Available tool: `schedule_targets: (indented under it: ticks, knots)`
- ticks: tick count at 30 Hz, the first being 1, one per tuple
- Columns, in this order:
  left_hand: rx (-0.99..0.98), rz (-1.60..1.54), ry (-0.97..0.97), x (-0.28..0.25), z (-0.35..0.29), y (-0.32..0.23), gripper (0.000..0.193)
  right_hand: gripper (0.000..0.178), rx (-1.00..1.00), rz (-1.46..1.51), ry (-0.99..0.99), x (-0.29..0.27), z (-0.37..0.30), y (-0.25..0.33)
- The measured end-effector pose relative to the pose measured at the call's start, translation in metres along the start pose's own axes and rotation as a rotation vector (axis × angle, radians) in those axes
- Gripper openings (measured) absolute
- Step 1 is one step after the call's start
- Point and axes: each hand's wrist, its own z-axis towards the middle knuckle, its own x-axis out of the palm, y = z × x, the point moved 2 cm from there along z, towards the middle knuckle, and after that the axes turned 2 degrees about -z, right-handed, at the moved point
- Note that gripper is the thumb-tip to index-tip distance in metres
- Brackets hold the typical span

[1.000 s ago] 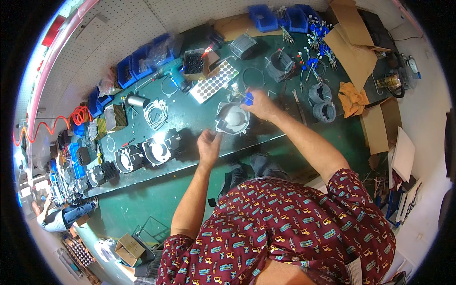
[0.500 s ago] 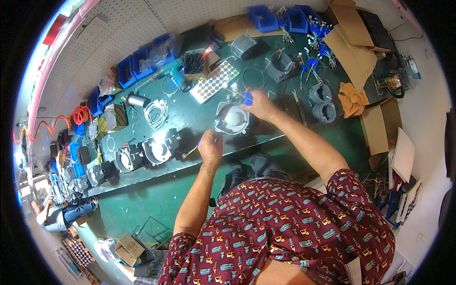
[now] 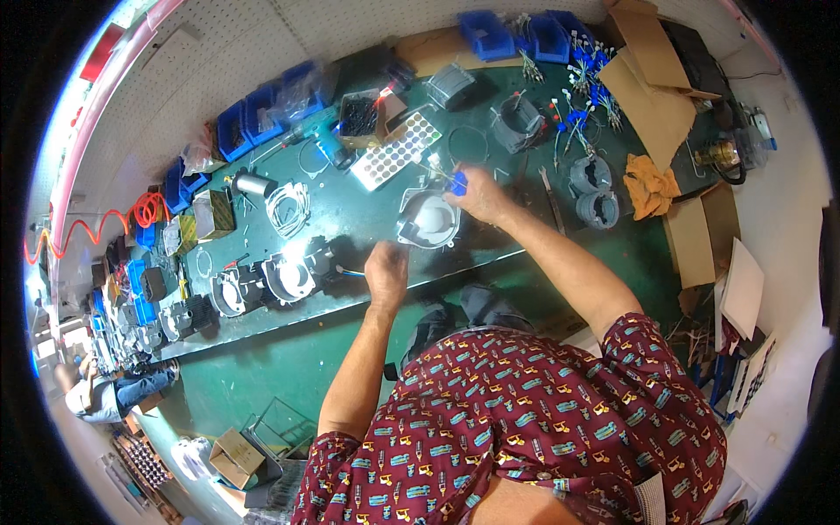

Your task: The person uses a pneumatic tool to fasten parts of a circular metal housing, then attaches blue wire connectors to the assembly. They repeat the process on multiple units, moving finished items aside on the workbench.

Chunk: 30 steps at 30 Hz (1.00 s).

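A round grey metal housing point(image 3: 429, 220) with a pale domed middle rests on the green workbench point(image 3: 516, 249) near its front edge. Over its upper right rim, my right hand point(image 3: 480, 194) is closed around a blue connector point(image 3: 458, 182) with thin wires running from it. My left hand point(image 3: 386, 269) is closed beside the housing's lower left edge. Thin wires point(image 3: 350, 272) stick out to the left of this fist; the rest of them is hidden by the fingers.
Several similar housings point(image 3: 290, 279) line the bench's front left. A sheet of round stickers point(image 3: 395, 151), a power drill point(image 3: 331, 145) and coiled white cable point(image 3: 287, 210) lie behind. At right are grey rings point(image 3: 598, 210), an orange cloth point(image 3: 650, 185) and wire bundles point(image 3: 573, 115). Another person point(image 3: 96, 394) is far left.
The wire ends at my left fist have swung up, from slanting down-left to nearly level. My right hand stays almost in place with the blue connector.
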Motion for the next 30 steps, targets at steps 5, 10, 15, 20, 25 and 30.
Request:
schedule_targets:
  ticks: [5, 10, 15, 20, 25, 30]
  knots:
    - [-0.831, -0.997, 0.206, -0.006, 0.002, -0.018, 0.022, 0.045, -0.042, -0.062, -0.042, 0.003, -0.002, -0.004]
    - [-0.682, -0.889, 0.268, 0.003, 0.001, 0.007, 0.021, 0.046, -0.036, -0.037, -0.016, 0.004, 0.0, -0.005]
    - [-0.047, -0.074, -0.018, 0.003, 0.001, -0.007, 0.018, 0.046, -0.023, -0.048, -0.01, 0.001, 0.0, -0.003]
    - [-0.801, -0.944, 0.269, 0.0, 0.002, -0.006, 0.016, 0.046, -0.055, -0.057, -0.026, 0.002, 0.0, 0.0]
    - [-0.874, -1.232, 0.382, 0.0, 0.004, 0.005, 0.01, 0.045, -0.033, -0.073, -0.027, 0.001, -0.001, -0.002]
    - [-0.687, -0.983, 0.231, 0.008, 0.004, 0.016, 0.009, 0.045, -0.077, -0.071, -0.034, 0.002, 0.001, -0.005]
